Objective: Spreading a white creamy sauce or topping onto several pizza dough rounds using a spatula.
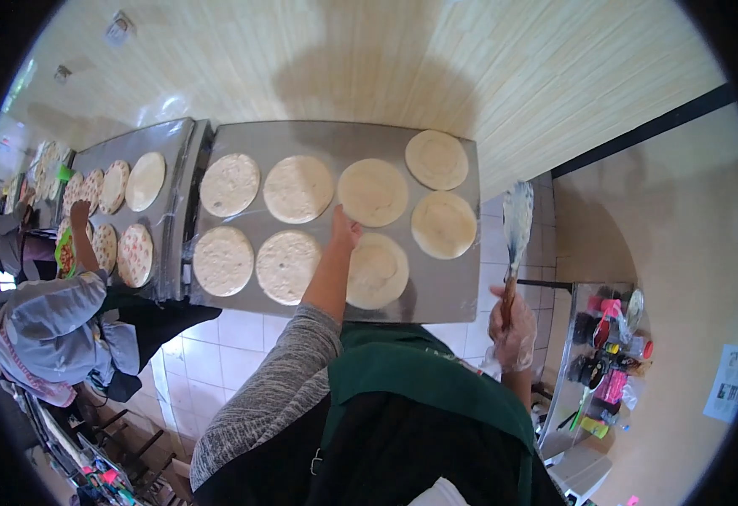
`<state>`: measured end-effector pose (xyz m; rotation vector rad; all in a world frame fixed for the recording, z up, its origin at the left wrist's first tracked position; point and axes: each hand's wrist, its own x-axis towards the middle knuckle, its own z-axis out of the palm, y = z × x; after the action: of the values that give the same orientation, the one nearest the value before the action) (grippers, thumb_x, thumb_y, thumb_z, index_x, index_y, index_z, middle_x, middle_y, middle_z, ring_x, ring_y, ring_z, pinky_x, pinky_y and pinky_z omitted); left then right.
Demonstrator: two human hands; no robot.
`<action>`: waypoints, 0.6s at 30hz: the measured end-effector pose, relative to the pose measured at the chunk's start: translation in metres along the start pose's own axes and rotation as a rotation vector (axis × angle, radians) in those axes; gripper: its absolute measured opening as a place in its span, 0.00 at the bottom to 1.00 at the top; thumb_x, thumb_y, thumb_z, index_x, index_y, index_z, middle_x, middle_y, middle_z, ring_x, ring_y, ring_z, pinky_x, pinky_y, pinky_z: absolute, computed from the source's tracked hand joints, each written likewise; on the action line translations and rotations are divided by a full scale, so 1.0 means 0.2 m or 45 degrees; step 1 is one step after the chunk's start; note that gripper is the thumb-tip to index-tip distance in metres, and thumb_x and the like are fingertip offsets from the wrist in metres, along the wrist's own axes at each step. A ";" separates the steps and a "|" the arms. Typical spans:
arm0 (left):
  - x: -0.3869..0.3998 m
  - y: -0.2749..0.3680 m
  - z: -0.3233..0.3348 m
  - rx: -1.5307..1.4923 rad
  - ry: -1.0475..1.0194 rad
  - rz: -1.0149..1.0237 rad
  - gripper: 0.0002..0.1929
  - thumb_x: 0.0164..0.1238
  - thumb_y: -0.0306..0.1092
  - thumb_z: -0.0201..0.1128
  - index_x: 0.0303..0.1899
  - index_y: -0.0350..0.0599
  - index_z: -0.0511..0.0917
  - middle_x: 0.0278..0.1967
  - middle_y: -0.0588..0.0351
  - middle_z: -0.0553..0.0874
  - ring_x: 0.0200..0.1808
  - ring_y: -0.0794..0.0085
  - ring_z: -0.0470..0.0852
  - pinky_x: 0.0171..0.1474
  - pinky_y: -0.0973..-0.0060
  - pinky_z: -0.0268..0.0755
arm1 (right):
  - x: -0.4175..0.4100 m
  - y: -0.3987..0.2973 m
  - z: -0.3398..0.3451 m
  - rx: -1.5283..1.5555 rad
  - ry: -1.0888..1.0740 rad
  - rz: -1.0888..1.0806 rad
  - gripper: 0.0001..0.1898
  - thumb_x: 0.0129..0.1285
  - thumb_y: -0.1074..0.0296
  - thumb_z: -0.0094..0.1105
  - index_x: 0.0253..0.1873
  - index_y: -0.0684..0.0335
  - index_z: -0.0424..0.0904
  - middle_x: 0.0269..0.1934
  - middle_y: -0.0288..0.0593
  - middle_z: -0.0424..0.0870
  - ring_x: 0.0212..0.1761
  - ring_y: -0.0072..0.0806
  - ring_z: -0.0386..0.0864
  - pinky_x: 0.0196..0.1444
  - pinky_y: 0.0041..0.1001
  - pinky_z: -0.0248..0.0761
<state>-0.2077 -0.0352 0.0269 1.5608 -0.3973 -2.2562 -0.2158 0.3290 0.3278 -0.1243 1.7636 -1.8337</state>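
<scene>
My left hand (346, 229) is bare and reaches over the steel table (441, 297). Its fingers are at the near-left edge of a plain dough round (372, 192); whether they pinch it cannot be made out. Just below that hand lies another plain round (376, 272). In a clear plastic glove, my right hand (513, 329) grips the wooden handle of a spatula (518, 218), blade up and smeared with a white spread, off the table's right end. Rounds coated in white spread, such as this one (289, 267), lie to the left. Two more plain rounds (444, 224) are at the right.
A co-worker (59, 316) stands at the adjoining table (169, 218), one arm over rounds with red pieces (135, 255). Close to that arm is a green container (65, 253) of red pieces. A shelf (558, 405) at right holds jars and utensils. A wall (369, 57) runs behind.
</scene>
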 end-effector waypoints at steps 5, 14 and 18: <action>0.00 -0.02 0.07 0.163 -0.127 -0.002 0.19 0.65 0.58 0.50 0.47 0.59 0.74 0.32 0.67 0.78 0.30 0.81 0.70 0.35 0.79 0.64 | 0.06 0.01 -0.30 0.088 0.038 0.111 0.28 0.77 0.45 0.41 0.57 0.68 0.76 0.18 0.28 0.64 0.13 0.15 0.58 0.15 0.19 0.52; -0.09 -0.23 0.23 -0.696 -0.250 0.067 0.42 0.69 0.74 0.36 0.62 0.43 0.72 0.58 0.52 0.81 0.59 0.62 0.80 0.70 0.59 0.63 | 0.23 -0.06 -0.42 -0.037 0.006 0.070 0.29 0.77 0.44 0.43 0.57 0.69 0.76 0.18 0.28 0.66 0.13 0.14 0.59 0.15 0.17 0.52; 0.06 -0.30 0.26 -0.906 -0.234 0.052 0.38 0.72 0.70 0.37 0.66 0.47 0.70 0.65 0.52 0.77 0.62 0.58 0.78 0.67 0.51 0.68 | 0.22 -0.07 -0.43 -0.179 0.001 0.103 0.28 0.77 0.43 0.42 0.57 0.67 0.76 0.18 0.28 0.64 0.14 0.14 0.59 0.15 0.17 0.51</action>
<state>-0.2681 0.0140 0.0088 0.9701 0.3065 -2.1618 -0.2953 0.3843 0.3160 -0.1054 1.8698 -1.6528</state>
